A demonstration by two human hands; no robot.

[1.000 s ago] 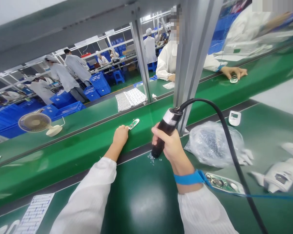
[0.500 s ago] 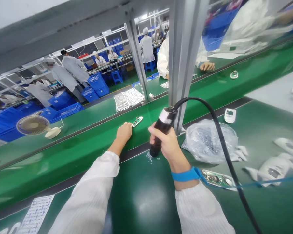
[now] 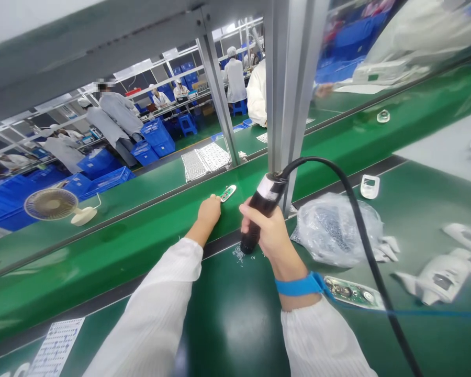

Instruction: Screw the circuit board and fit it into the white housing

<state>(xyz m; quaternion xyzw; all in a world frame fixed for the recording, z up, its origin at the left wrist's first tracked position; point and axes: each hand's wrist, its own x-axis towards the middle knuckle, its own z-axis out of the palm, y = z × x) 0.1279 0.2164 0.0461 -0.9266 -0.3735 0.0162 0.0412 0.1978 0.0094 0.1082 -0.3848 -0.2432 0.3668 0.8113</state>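
My left hand (image 3: 209, 212) reaches over the green conveyor belt (image 3: 157, 222). Its fingers are closed at the near end of a white casing with a green circuit board (image 3: 228, 193); the fingertips are partly hidden. In my right hand (image 3: 272, 230) is a black electric screwdriver (image 3: 262, 201), held upright and slightly tilted, its cable arching to the right. The screwdriver's lower end is by a scatter of small screws (image 3: 238, 255) on the green work surface. A blue strap circles my right wrist.
Right of the screwdriver lie a plastic bag of screws (image 3: 335, 228), another casing with a circuit board (image 3: 353, 292) and white shells (image 3: 443, 275). A metal post (image 3: 286, 94) rises behind the screwdriver. Printed sheets (image 3: 206, 161) and a fan (image 3: 53, 203) are across the belt. Co-workers sit and stand beyond.
My left hand and the casing at its fingers have shifted right along the belt. A small clear-and-white part farther along the belt has also moved right. The right hand stays nearly still.
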